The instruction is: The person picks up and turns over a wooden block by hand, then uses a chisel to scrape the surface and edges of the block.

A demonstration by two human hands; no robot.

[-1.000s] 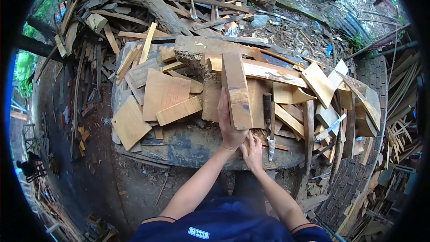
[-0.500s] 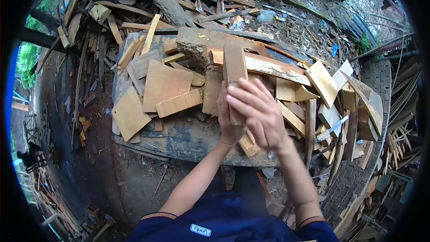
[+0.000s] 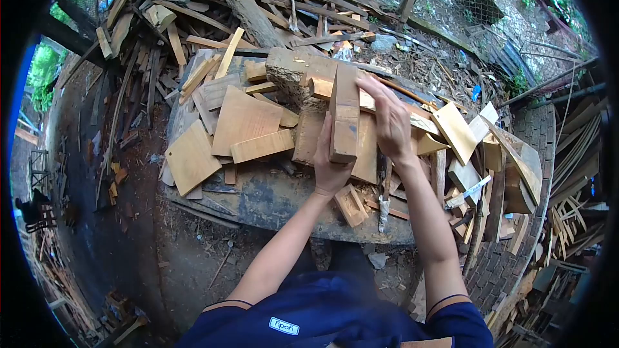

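A thick rectangular wooden block (image 3: 345, 113) is held raised over the middle of the worktable. My left hand (image 3: 331, 166) grips its lower left side and underside, with part of the fingers hidden behind it. Against the upper right side of the block lies my right hand (image 3: 389, 118), its fingers extended. Below the block, a small wooden piece with a hollow (image 3: 351, 205) rests on the table. A rough, thick timber (image 3: 290, 67) and a bark-edged strip (image 3: 367, 101) lie behind the block.
Flat boards (image 3: 244, 121) and a board with a small hole (image 3: 192, 160) cover the left part of the worktable (image 3: 271, 209). More offcuts (image 3: 454, 133) crowd its right side. Scrap wood (image 3: 193, 0) is heaped beyond the table.
My right hand has moved from the block's front face up to its right side. The block is turned, showing its side face. The view has shifted slightly.
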